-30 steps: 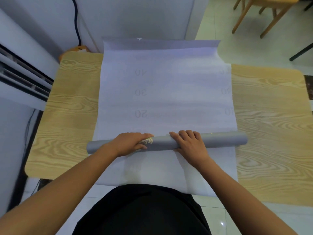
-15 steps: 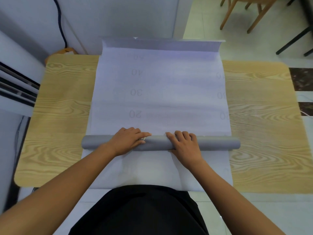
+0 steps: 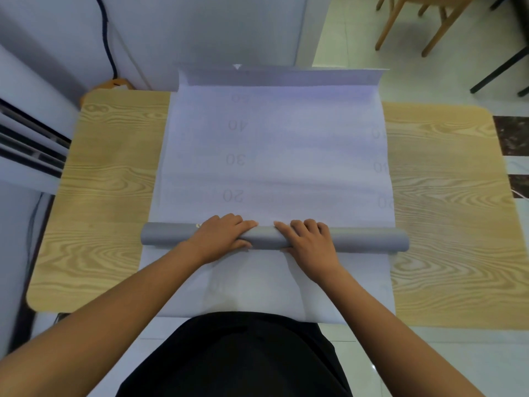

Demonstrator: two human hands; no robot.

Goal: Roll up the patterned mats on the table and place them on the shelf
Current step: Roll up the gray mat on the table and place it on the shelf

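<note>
The left hand (image 3: pixel 221 237) and right hand (image 3: pixel 310 243) lie side by side, fingers draped over and thumbs tucked against the grey rolled mat (image 3: pixel 369 240), clasping its middle. Its long axis runs 9 to 3 o'clock across a pale flat mat (image 3: pixel 286 156) on the wooden table (image 3: pixel 114 167). Faint upside-down numbers mark the flat mat. Chair legs (image 3: pixel 390 24) at 1 o'clock are cut off.

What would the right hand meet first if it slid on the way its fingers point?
The right hand, over the rolled mat, would meet the flat mat near the printed 20, probably just clearing the left hand.
</note>
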